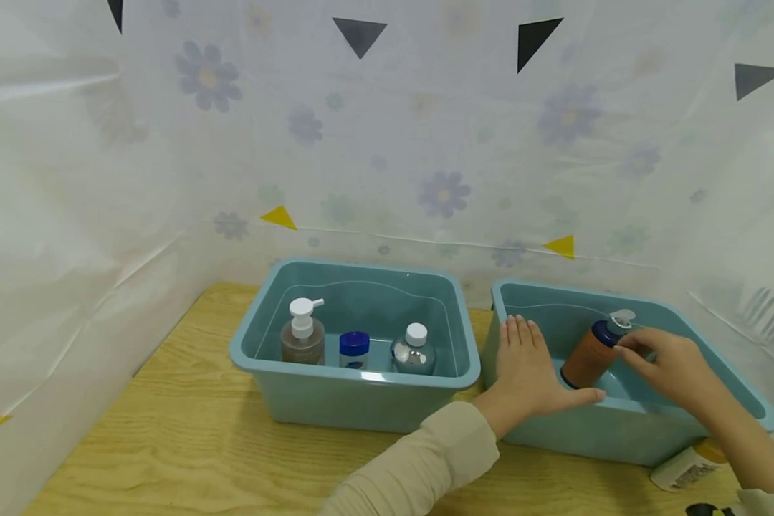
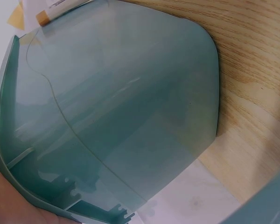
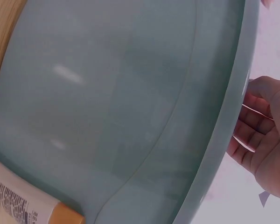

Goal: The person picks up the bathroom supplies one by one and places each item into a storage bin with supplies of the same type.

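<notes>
A brown pump bottle (image 1: 588, 357) with a dark collar and a clear pump head leans to the right inside the right-hand teal basin (image 1: 574, 423). The thumb and fingertips of my right hand (image 1: 674, 364) pinch it at its upper right side, just under the collar. Part of that grip is hidden behind the basin's rim in the right wrist view. My left hand (image 1: 527, 369) lies on the same basin's near left corner, fingers straight over the left rim and thumb stretched along the front rim.
Left of it, another teal basin (image 1: 361, 403) holds a white-topped pump bottle (image 1: 303, 340), a blue-lidded container (image 1: 354, 347) and a clear white-capped bottle (image 1: 414, 352). A white tube with an orange cap (image 1: 689, 467) lies on the wooden table (image 1: 187, 430) before the right basin. Behind hangs a flowered sheet (image 1: 387, 143).
</notes>
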`<move>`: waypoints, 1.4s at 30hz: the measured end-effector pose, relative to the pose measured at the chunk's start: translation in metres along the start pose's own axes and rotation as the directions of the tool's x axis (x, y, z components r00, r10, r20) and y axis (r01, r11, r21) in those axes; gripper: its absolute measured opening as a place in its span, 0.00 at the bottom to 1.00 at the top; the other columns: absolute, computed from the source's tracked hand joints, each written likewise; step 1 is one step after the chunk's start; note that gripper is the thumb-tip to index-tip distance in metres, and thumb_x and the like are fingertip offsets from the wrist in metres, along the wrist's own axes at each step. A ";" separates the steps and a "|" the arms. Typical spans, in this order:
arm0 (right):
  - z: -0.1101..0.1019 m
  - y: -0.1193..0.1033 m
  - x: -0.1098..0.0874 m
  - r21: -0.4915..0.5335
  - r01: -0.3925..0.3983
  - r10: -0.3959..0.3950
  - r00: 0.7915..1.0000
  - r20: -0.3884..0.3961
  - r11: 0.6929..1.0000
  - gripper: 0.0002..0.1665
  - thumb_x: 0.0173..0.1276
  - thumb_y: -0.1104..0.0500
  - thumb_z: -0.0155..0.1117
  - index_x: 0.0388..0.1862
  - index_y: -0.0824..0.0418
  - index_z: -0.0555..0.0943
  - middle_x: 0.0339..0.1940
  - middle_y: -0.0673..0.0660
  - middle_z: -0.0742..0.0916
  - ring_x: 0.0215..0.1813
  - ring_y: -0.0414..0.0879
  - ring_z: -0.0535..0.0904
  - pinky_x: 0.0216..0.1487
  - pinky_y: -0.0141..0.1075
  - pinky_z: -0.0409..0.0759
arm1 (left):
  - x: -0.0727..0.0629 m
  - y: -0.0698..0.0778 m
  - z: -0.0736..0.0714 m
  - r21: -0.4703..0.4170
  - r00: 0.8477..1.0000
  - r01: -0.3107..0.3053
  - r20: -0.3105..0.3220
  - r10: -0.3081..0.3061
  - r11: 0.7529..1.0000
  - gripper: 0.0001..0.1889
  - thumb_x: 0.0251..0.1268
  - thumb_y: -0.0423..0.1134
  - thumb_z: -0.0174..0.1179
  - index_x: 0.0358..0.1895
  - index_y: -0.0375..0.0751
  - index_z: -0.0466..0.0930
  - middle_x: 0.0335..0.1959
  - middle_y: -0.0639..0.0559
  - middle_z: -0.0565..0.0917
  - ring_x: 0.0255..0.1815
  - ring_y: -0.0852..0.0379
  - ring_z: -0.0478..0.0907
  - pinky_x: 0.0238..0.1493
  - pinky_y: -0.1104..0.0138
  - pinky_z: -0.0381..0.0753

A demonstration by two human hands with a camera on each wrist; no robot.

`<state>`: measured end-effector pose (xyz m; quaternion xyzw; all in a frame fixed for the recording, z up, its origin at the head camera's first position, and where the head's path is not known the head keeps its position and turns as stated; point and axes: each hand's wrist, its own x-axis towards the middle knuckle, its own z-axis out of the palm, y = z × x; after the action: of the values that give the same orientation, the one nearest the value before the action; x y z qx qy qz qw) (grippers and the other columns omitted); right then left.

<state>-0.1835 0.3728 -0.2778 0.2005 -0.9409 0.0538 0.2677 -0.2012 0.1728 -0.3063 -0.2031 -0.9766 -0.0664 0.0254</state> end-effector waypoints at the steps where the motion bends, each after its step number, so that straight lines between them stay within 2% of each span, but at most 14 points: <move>1: -0.001 0.000 -0.001 0.005 -0.007 0.007 1.000 0.000 1.000 0.04 0.59 0.63 0.66 0.27 0.64 0.82 0.22 0.53 0.83 0.21 0.28 0.71 0.19 0.28 0.67 | 0.000 0.000 0.000 0.000 1.000 0.000 0.001 0.000 1.000 0.61 0.38 0.87 0.28 0.74 0.50 0.42 0.76 0.51 0.46 0.77 0.54 0.40 0.75 0.62 0.43; 11: -0.009 0.000 -0.013 0.015 -0.080 0.080 0.997 -0.003 0.997 0.04 0.59 0.63 0.66 0.30 0.64 0.83 0.25 0.56 0.84 0.26 0.20 0.66 0.21 0.28 0.71 | 0.001 0.002 0.002 -0.004 1.000 0.010 0.009 -0.010 1.000 0.61 0.37 0.88 0.28 0.74 0.50 0.42 0.76 0.51 0.46 0.77 0.54 0.39 0.75 0.62 0.43; 20: -0.010 0.000 -0.026 0.010 -0.141 0.141 0.990 -0.005 0.990 0.04 0.59 0.64 0.65 0.30 0.66 0.82 0.26 0.57 0.83 0.27 0.18 0.63 0.21 0.27 0.70 | 0.000 0.001 0.003 -0.008 1.000 0.009 -0.007 -0.009 1.000 0.61 0.37 0.88 0.29 0.74 0.50 0.43 0.76 0.51 0.47 0.77 0.54 0.40 0.75 0.62 0.43; 25: -0.011 -0.001 -0.031 -0.008 -0.134 0.133 0.989 -0.059 0.991 0.03 0.56 0.66 0.67 0.29 0.65 0.82 0.25 0.56 0.83 0.28 0.16 0.63 0.23 0.23 0.68 | 0.000 0.001 0.002 -0.011 1.000 0.008 -0.003 -0.008 1.000 0.61 0.38 0.87 0.29 0.74 0.50 0.42 0.76 0.51 0.46 0.77 0.54 0.40 0.75 0.62 0.43; 35: -0.012 0.001 -0.040 -0.001 -0.149 0.148 0.985 -0.085 0.989 0.03 0.56 0.67 0.67 0.29 0.67 0.82 0.25 0.59 0.83 0.29 0.15 0.62 0.24 0.18 0.65 | 0.000 0.001 0.001 -0.003 1.000 0.011 -0.015 -0.011 1.000 0.61 0.37 0.88 0.29 0.74 0.50 0.43 0.76 0.52 0.46 0.77 0.54 0.41 0.75 0.62 0.43; 42: -0.013 0.002 -0.045 -0.004 -0.102 0.100 0.980 -0.174 0.995 0.01 0.54 0.68 0.67 0.26 0.66 0.82 0.23 0.60 0.82 0.30 0.12 0.61 0.24 0.15 0.64 | 0.000 0.002 0.001 0.006 1.000 0.017 -0.009 -0.017 1.000 0.61 0.37 0.88 0.29 0.74 0.51 0.43 0.76 0.52 0.46 0.77 0.55 0.40 0.75 0.62 0.43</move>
<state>-0.1432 0.3934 -0.2900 0.1453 -0.9232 0.0783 0.3470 -0.2005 0.1749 -0.3074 -0.1944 -0.9784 -0.0644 0.0299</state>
